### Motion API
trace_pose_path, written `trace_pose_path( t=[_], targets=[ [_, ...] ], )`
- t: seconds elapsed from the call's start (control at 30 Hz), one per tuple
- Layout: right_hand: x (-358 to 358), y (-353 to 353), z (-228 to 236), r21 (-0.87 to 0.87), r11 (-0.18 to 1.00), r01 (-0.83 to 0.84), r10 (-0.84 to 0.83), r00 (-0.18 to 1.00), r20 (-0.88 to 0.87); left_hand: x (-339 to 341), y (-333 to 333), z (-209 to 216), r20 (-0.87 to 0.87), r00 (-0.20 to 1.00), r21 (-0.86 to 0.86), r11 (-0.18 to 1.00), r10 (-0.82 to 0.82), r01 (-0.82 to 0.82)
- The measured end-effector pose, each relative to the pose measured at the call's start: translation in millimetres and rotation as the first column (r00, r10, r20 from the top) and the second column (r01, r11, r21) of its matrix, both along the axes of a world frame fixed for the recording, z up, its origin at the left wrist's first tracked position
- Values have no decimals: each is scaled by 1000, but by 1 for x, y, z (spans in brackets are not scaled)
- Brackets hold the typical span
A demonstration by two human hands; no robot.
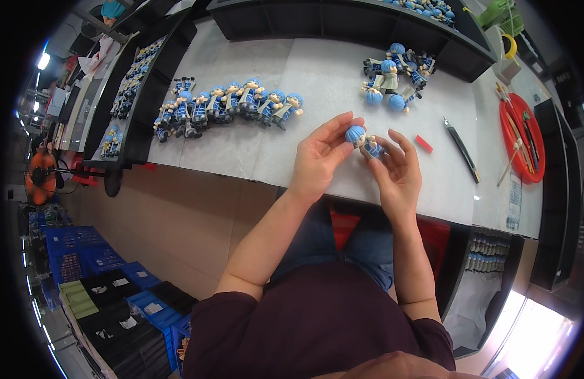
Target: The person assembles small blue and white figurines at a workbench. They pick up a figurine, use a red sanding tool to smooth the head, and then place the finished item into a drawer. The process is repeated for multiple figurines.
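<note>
Over the front part of the white worktable, both my hands hold one small figurine [371, 148] with blue hair and a blue outfit. My left hand [320, 155] pinches it at the head between thumb and fingers. Around its body are the thumb and fingers of my right hand [398, 174]; its legs are hidden there. To the right of my right hand lie a small red block [424, 144] and a dark craft knife [461, 150]. Beyond my hands sits a loose cluster of similar figurines [388, 79]. A row of more figurines [226, 101] lies at the left.
A black tray [342, 26] spans the table's back, and another tray [154, 95] with figurines stands at the left edge. At the right is a red dish [512, 114] with brushes and sticks, beside a tape dispenser [503, 60]. Below right, an open drawer [472, 303] holds figurine parts.
</note>
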State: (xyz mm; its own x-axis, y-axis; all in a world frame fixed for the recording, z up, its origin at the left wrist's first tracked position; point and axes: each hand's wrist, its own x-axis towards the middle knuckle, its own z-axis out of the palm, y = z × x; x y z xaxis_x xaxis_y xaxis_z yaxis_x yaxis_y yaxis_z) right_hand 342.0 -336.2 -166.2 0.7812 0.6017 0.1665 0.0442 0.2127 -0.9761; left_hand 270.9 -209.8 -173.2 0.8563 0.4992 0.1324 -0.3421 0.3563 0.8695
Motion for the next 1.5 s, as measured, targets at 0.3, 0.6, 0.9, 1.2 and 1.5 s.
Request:
trace_pose_path(
  t=[0.3,0.6,0.9,1.2,1.5],
  targets=[
    [-1,0,1,-19,1000,-20,19,1000,-3,1,0,0,-43,999,-2,1000,20,-20],
    [1,-1,-1,-15,999,-30,30,1000,0,2,-1,0,-58,998,-28,999,18,-20],
    [0,1,-3,-7,1000,-10,10,997,75,1,-2,-1,-68,997,21,999,41,-40],
    [-2,-1,-5,-81,985,152,-136,975,176,3,-5,4,-120,992,56,998,27,-20],
    [26,-105,2,145,818,556,-509,584,633,1,-3,-9,-117,993,280,958,-31,63]
  ],
)
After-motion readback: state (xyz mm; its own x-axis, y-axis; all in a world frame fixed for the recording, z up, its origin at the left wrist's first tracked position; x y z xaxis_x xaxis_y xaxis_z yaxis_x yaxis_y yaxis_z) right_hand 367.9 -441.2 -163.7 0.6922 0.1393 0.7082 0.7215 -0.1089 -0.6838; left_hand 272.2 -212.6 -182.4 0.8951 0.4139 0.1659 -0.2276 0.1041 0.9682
